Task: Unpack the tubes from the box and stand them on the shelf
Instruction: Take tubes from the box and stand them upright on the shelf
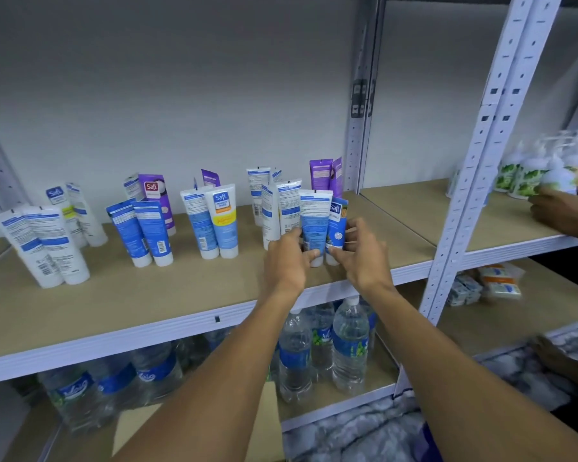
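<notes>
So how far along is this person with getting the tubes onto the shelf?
Well along, it seems. Several groups of tubes stand cap-down on the shelf. In hand: the left hand grips a white tube and the right hand pinches a blue tube at the right-hand group. What's left is unclear: the cardboard box barely shows, its inside hidden.

Arms outstretched; left hand curled round pale tube, right hand round blue tube.
</notes>
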